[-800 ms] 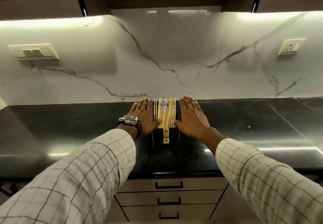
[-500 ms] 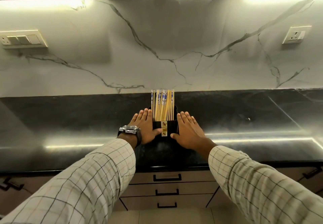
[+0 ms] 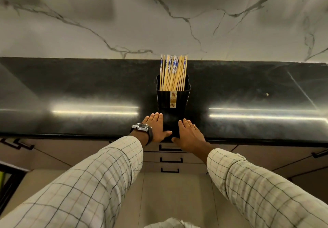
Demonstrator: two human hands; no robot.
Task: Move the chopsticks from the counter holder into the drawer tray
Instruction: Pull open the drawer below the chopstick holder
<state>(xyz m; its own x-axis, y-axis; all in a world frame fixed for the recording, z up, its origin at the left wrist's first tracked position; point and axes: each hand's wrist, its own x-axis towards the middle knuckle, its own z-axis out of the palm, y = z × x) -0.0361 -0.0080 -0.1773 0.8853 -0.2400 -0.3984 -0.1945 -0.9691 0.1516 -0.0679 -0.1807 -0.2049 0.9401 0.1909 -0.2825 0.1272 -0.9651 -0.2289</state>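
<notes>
A black holder (image 3: 173,98) stands on the dark counter (image 3: 79,89), near the marble backsplash. Several bamboo chopsticks (image 3: 173,73), some with blue-patterned tops, stand upright in it. My left hand (image 3: 157,128), with a wristwatch, lies flat and open near the counter's front edge, just in front of the holder and to its left. My right hand (image 3: 190,134) is flat and open beside it, to the right. Neither hand touches the holder or the chopsticks. Below the counter edge sit three shut drawers with black handles (image 3: 171,160). No drawer tray is visible.
The white marble backsplash (image 3: 159,23) rises behind the counter. Cabinet doors with black handles (image 3: 319,154) flank the drawers. Beige floor tiles (image 3: 168,192) show below between my checked sleeves. A small pale speck (image 3: 267,94) lies on the counter at right.
Both hands have drawn back from the sides of the holder toward the counter's front edge. The view has tilted down, and the drawers and floor now show.
</notes>
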